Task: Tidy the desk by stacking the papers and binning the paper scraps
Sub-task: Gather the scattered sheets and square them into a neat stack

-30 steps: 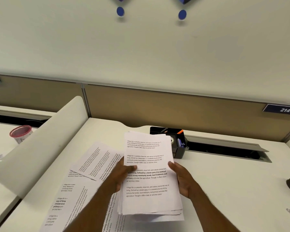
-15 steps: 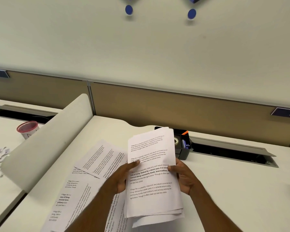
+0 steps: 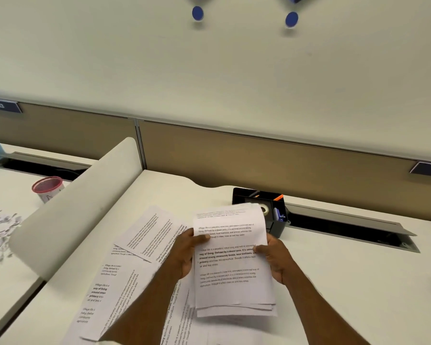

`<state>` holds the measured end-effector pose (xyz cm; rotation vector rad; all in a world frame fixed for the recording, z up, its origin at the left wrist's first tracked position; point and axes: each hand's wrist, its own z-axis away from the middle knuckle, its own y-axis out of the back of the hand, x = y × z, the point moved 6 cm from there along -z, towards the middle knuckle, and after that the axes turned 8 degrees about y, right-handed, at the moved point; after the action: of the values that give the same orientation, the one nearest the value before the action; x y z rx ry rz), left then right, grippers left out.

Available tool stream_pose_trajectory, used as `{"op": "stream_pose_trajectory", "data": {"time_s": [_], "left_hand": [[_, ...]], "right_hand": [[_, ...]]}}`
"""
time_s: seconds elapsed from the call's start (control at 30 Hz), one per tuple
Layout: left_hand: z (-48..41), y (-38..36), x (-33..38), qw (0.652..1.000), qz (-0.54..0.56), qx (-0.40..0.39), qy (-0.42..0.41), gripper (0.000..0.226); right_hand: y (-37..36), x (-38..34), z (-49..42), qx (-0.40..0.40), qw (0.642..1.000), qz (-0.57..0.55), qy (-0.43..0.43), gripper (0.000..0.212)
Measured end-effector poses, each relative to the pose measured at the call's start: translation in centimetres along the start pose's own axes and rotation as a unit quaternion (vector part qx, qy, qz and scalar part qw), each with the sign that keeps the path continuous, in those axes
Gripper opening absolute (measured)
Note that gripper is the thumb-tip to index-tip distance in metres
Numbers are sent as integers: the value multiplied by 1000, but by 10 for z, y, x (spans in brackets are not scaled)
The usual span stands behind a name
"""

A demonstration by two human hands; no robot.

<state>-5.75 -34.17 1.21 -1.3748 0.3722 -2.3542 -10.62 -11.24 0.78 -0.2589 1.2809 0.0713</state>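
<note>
Sole view, a wide-angle camera worn on the person's head, looking forward and down, close over the white desk [image 3: 358, 270], facing the tan partition [image 3: 259, 165] and pale wall [image 3: 209, 70] behind, straight lines bowed at the edges.

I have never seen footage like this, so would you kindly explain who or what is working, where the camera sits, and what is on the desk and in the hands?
No machine here: a person works with bare hands, and the single camera is worn on their head, looking forward and down. The left hand and right hand grip a stack of printed papers by its sides. More loose sheets lie spread on the white desk, to the left. Behind the stack stands a black organiser. Beyond the curved divider, on the neighbouring desk, are paper scraps and a pink-rimmed cup.
</note>
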Motion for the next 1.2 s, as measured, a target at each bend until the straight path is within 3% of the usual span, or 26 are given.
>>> {"op": "stream_pose_trajectory", "data": {"time_s": [0.2, 0.33, 0.47, 0.63, 0.83, 0.93, 1.03, 1.07, 1.13, 1.2], "left_hand": [[7, 0, 12, 997, -36, 36, -56, 37], [9, 5, 17, 992, -75, 65, -84, 29], [11, 11, 18, 991, -44, 92, -85, 28], [19, 17, 17, 991, 27, 105, -81, 27], [37, 40, 13, 980, 74, 166, -80, 30], [51, 76, -2, 948, 65, 309, -35, 28], [69, 117, -28, 891, 12, 452, 25, 26], [77, 127, -39, 868, 5, 493, 64, 30], [96, 138, -62, 821, 12, 546, 168, 60], [114, 143, -78, 792, 52, 572, 207, 77]], "right_hand": [[-6, -2, -1, 0, 999, -52, 13, 34], [-15, -4, -2, -25, 998, -53, 13, 39], [-24, -6, -1, -60, 996, -72, 0, 42], [-33, 1, -7, -82, 995, 62, -11, 33], [-47, 0, -15, -105, 990, 90, -17, 30], [-53, 1, -17, -127, 989, 69, -34, 31], [-65, 6, -20, -173, 982, 52, -50, 39], [-70, 8, -22, -190, 979, 51, -58, 41], [-79, 11, -23, -213, 973, 65, -65, 38], [-89, 14, -24, -230, 968, 84, -61, 34]]}}
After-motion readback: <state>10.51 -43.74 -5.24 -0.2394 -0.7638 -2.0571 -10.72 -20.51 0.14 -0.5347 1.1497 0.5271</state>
